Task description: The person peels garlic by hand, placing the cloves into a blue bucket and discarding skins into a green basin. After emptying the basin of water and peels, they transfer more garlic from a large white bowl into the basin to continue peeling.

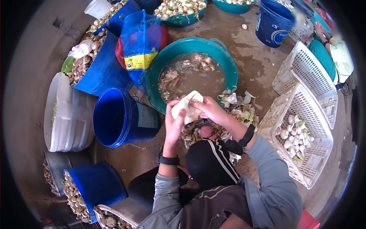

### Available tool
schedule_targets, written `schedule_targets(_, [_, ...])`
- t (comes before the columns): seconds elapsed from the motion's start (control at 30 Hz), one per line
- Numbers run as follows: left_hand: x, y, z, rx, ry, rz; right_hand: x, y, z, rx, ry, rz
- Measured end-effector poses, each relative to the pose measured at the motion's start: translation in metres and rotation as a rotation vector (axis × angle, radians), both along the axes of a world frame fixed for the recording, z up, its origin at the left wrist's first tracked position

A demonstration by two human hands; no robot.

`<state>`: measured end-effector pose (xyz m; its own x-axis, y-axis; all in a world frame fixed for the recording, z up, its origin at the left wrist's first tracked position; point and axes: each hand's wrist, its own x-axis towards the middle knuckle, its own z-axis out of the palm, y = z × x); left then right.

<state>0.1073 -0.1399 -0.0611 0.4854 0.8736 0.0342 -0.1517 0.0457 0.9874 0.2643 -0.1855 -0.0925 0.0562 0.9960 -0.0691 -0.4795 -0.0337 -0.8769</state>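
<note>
Both my hands hold one pale, cream-coloured bulb (185, 108) with its outer skin partly pulled away. My left hand (174, 121) cups it from below and the left. From the right, my right hand (210, 109) grips its top, fingers on the peeling skin. They are just in front of a teal basin (154, 74) of murky water with several bulbs and scraps floating in it. A heap of peelings (238, 108) lies on the floor under and right of my hands.
An empty blue bucket (114, 116) stands left of my hands. Blue buckets (101, 68) of unpeeled bulbs line the left. White plastic baskets (318, 152) at the right hold peeled white bulbs. Another person (331, 49) sits at the far right.
</note>
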Motion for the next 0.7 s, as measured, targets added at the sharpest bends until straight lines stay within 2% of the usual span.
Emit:
schedule_targets(0.07, [-0.003, 0.011, -0.017, -0.301, -0.256, -0.088, 0.005, -0.004, 0.005, -0.013, 0.251, 0.127])
schedule_targets(0.1, [-0.002, 0.007, -0.011, -0.497, -0.379, -0.130, 0.010, -0.004, 0.004, 0.071, 0.447, 0.253])
schedule_targets(0.13, [-0.002, 0.003, -0.004, -0.695, -0.499, -0.172, 0.007, -0.002, 0.002, 0.073, 0.446, 0.253])
schedule_targets(0.2, [0.000, 0.009, -0.017, -0.779, -0.508, -0.161, 0.000, 0.003, 0.001, -0.039, 0.480, 0.008])
schedule_targets(0.23, [0.001, 0.014, -0.021, -0.609, -0.301, -0.223, 0.009, 0.007, -0.009, 0.082, 0.354, 0.004])
schedule_targets(0.27, [0.001, 0.015, -0.026, -0.438, -0.098, -0.277, 0.014, 0.006, -0.013, 0.038, 0.182, -0.035])
schedule_targets(0.33, [-0.001, 0.001, -0.028, -0.326, -0.035, -0.275, 0.005, 0.002, -0.006, 0.052, -0.117, -0.214])
schedule_targets(0.37, [0.005, -0.002, -0.031, -0.227, -0.028, -0.246, 0.001, 0.004, -0.019, 0.070, -0.119, -0.204])
schedule_targets(0.4, [0.008, -0.007, -0.036, -0.134, -0.020, -0.212, -0.004, -0.001, -0.010, 0.114, -0.442, -0.259])
schedule_targets(0.47, [0.014, -0.011, -0.044, -0.022, 0.029, -0.083, -0.006, -0.006, -0.001, 0.413, -0.749, -0.325])
schedule_targets(0.53, [0.018, -0.016, -0.040, 0.011, -0.008, -0.026, -0.004, -0.006, 0.006, 0.373, -0.722, -0.340])
schedule_targets(0.57, [0.020, -0.018, -0.038, 0.009, -0.010, -0.031, 0.000, -0.011, 0.010, 0.253, -0.644, -0.276])
schedule_targets(0.6, [0.021, -0.017, -0.035, 0.141, 0.033, -0.025, 0.003, -0.013, 0.018, 0.135, -0.565, -0.216])
schedule_targets(0.63, [0.022, -0.017, -0.033, 0.272, 0.075, -0.019, 0.007, -0.008, 0.007, 0.145, -0.251, -0.196])
schedule_targets(0.67, [0.020, -0.016, -0.029, 0.271, 0.070, -0.028, 0.012, -0.003, -0.004, 0.155, 0.060, -0.173])
schedule_targets(0.7, [0.017, -0.013, -0.021, 0.128, 0.058, -0.202, 0.016, -0.003, -0.001, 0.056, 0.239, -0.157])
